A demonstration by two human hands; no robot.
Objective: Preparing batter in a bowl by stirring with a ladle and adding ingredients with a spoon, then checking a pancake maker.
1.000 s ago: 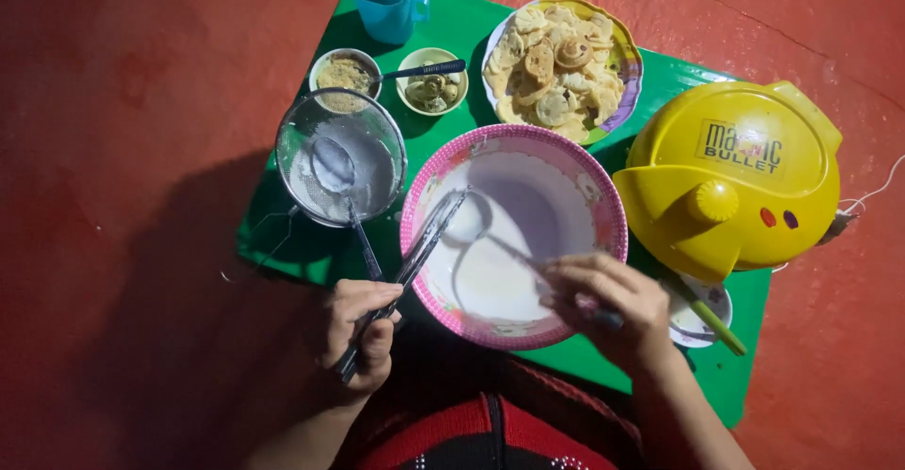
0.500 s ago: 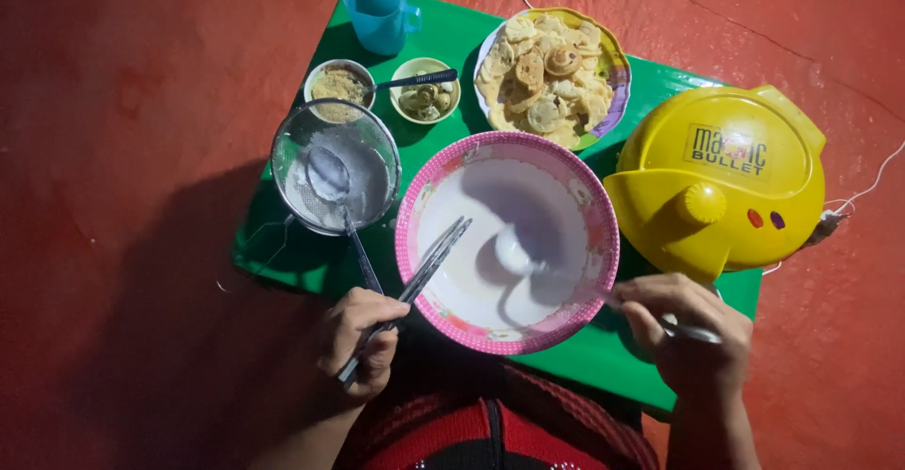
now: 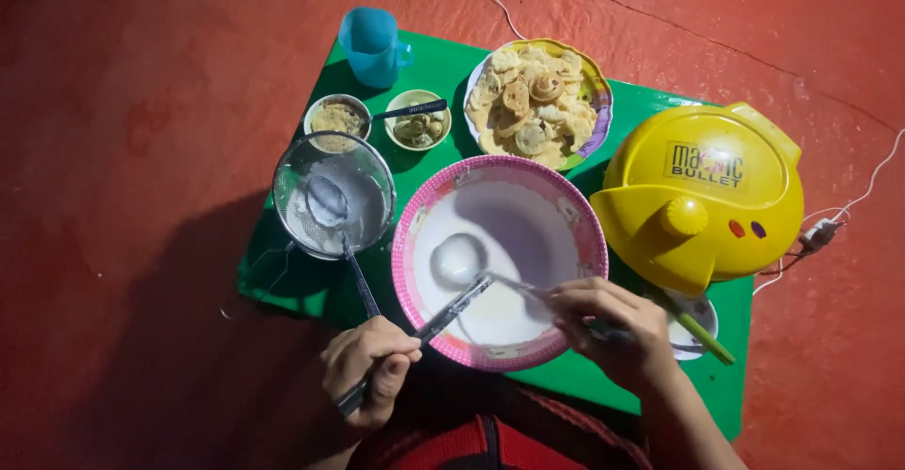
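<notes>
A ladle (image 3: 459,261) is held in the white batter of the pink-rimmed bowl (image 3: 589,234) at the centre of the frame, its handle pinched by the right hand (image 3: 608,327) at the lower right. A pair of metal tongs (image 3: 415,338) is gripped in the closed left hand (image 3: 370,368) at the lower left, their tips laid over the bowl's near rim. The step in hand is judged to be the scooping or stirring of batter. A steady lift of the filled ladle would be called for, clear of the rim. A sieve (image 3: 332,208) lies to the left, a plate of fried pieces (image 3: 535,102) above, a yellow cooker (image 3: 702,197) at the right
</notes>
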